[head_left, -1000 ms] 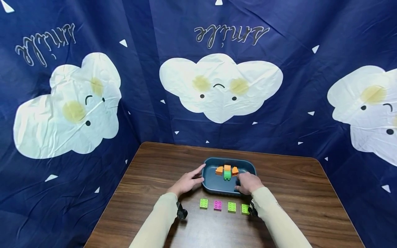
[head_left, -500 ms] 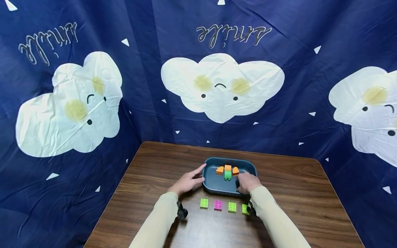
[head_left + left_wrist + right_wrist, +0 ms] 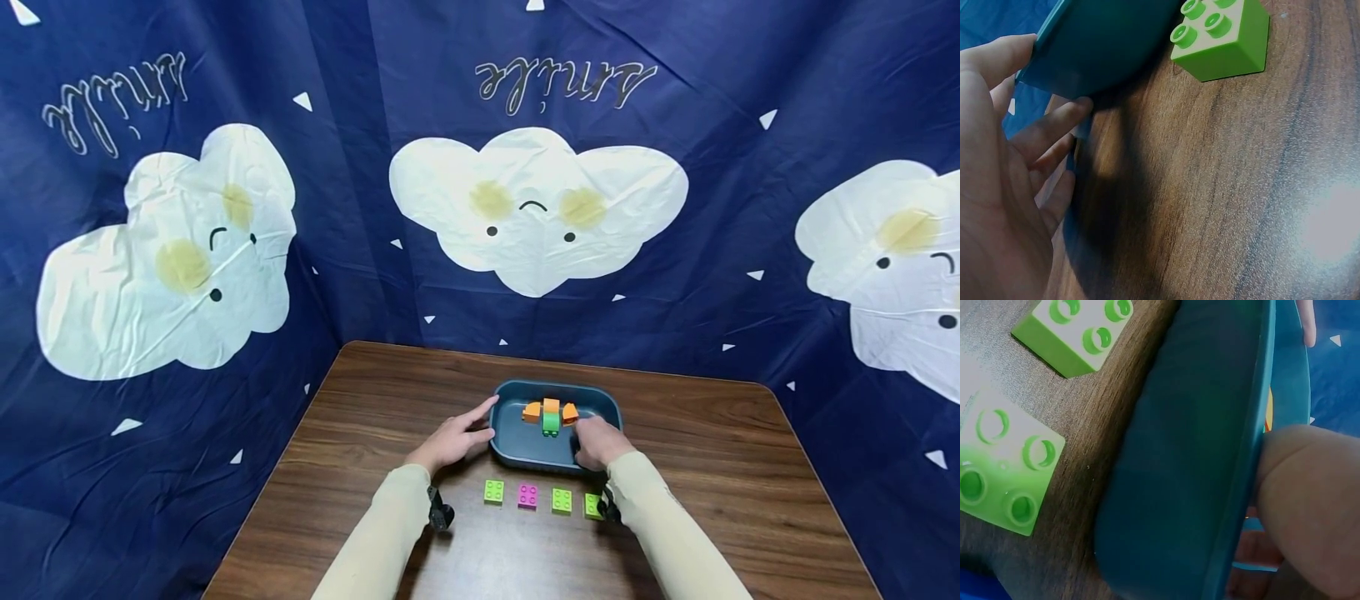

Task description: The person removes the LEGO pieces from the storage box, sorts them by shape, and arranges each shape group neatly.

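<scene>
The tray sits right in front of me on the tabletop, long side running left to right. My left hand touches its left end with straight fingers; my right hand grips the right rim (thumb over it).

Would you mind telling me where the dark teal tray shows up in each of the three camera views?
Head: the teal tray sits mid-table, between the left hand and right hand.
Left wrist: its underside and rim fill the top left.
Right wrist: its side wall runs down the middle.
Shared landmark: the wooden table.
</scene>
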`<state>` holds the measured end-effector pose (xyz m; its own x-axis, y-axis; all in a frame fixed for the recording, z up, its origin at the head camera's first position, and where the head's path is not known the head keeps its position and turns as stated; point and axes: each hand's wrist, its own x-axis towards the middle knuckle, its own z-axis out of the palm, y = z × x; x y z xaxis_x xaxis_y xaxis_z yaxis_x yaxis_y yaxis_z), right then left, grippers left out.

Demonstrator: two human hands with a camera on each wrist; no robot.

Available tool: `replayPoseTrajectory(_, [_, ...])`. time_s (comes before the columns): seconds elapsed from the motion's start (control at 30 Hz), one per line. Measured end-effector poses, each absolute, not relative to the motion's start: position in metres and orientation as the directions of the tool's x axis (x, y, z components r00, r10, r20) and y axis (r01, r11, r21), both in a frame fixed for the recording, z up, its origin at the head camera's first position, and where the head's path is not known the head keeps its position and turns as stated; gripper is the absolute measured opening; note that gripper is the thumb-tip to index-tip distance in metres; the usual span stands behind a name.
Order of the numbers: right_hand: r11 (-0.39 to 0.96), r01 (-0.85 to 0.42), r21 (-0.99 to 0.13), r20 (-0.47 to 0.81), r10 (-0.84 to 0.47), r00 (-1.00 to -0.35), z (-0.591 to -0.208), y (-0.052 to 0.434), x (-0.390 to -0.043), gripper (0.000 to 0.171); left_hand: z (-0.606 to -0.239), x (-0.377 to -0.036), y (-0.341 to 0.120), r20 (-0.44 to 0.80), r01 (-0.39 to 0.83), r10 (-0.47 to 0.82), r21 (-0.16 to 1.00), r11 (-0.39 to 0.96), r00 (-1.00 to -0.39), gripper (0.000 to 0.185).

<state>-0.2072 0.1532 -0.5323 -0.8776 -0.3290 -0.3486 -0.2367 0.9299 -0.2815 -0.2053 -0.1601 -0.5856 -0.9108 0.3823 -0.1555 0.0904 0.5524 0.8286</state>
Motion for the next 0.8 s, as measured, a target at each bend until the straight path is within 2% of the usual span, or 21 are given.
replayPoseTrajectory(0.33, [0.919, -0.26, -0.295, -0.337, -0.355, -0.872, -0.5336, 0.1538, -0.2066, 0.019, -0.5842, -0.204, -0.1599, -0.154, 0.08, 0.379, 0.841, 0.535, -0.912, 0.064])
replayPoseTrajectory(0.8, [0.9, -0.305, -0.311, -0.258, -0.389, -0.885, -0.5364, 0.156, -0.2048, 0.013, -0.5833, -0.2035, -0.1598, -0.157, 0.079, 0.384, 0.843, 0.532, -0.91, 0.064])
